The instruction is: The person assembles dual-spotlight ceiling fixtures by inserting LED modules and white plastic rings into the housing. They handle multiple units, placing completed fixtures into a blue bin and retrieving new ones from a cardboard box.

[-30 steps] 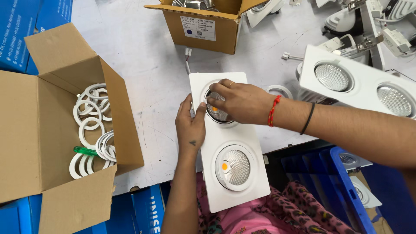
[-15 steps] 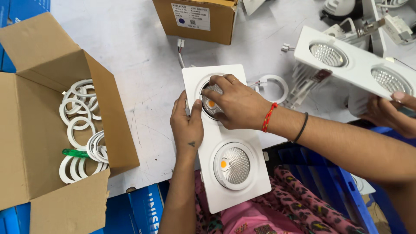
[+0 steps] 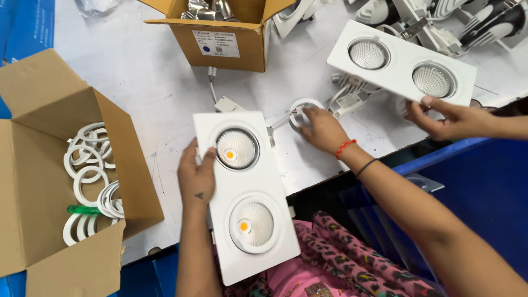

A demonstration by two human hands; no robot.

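Gripping the left edge of a white twin downlight panel [image 3: 248, 195], the person's left hand [image 3: 196, 177] sits at the centre of the frame, thumb over the panel's front beside the upper lamp and fingers curled behind. The panel lies tilted, its lower end hanging past the table edge over a pink patterned cloth [image 3: 324, 264]. Its upper lamp [image 3: 236, 149] shows a smooth reflector with an orange dot at the middle; the lower lamp [image 3: 252, 224] has a ribbed reflector with the same kind of dot.

Just to the right and a little higher, the right hand [image 3: 323, 129] — a red thread and a dark band on its wrist — rests on the table with its fingertips on a white ring [image 3: 303, 104], fingers bent loosely over it rather than closed around it. A thin wire runs from near the ring toward the panel's top corner.

Further out, in the upper right of the frame, another person's hand [image 3: 448, 118] pinches the lower edge of a second twin downlight panel [image 3: 401, 63]. At top centre stands an open cardboard box with a label [image 3: 220, 38] — metal parts show inside. At the left edge a larger open carton [image 3: 49, 104] holds a heap of white rings [image 3: 88, 170] and one green piece. All of this rests on a scuffed white table [image 3: 148, 88].
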